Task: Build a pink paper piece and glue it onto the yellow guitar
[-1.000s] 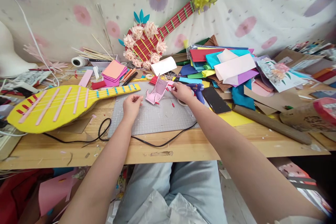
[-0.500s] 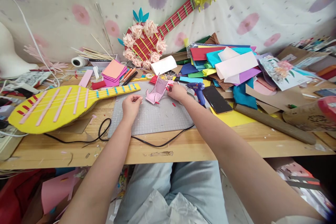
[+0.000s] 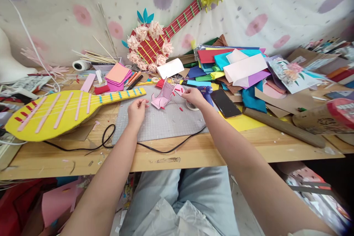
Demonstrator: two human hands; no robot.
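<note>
1. The pink folded piece (image 3: 165,97) sits at the far edge of the grey cutting mat (image 3: 163,125), near its middle.
2. It looks very light and thin. It would likely crease or crush under a firm squeeze, so a fingertip pinch on a folded edge or flap suits it best.
3. It is pale pink, with walls standing up from a flat base and small red strips on and around it.
4. The right hand (image 3: 194,97), at the mat's far right, has its fingertips pinched on the piece's right flap.
5. The left hand (image 3: 136,110) rests curled on the mat's left part, apart from the piece. Whether it holds anything I cannot tell.
</note>
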